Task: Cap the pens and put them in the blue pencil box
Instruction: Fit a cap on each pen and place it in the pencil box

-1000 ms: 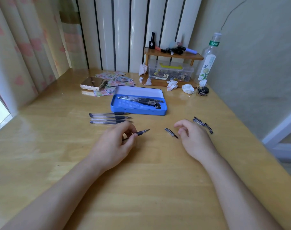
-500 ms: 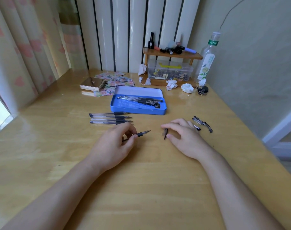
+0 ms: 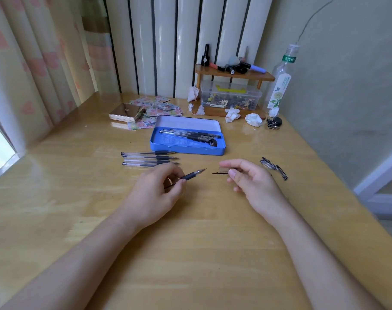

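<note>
My left hand grips an uncapped black-grip pen, its tip pointing right and slightly up. My right hand pinches a clear pen cap with its open end facing the pen tip; a small gap separates them. The open blue pencil box lies just beyond my hands and holds several capped pens. Three uncapped pens lie side by side on the table left of the box. Loose caps rest on the table right of my right hand.
A small wooden shelf with cosmetics, a clear storage box, a plastic bottle, crumpled tissues and keys crowd the back right. A gold case lies on sticker sheets at back left. A wall borders the table's right side.
My right hand picked a cap off the table, lifted it and turned it level toward the pen tip. My left hand raised the pen slightly.
</note>
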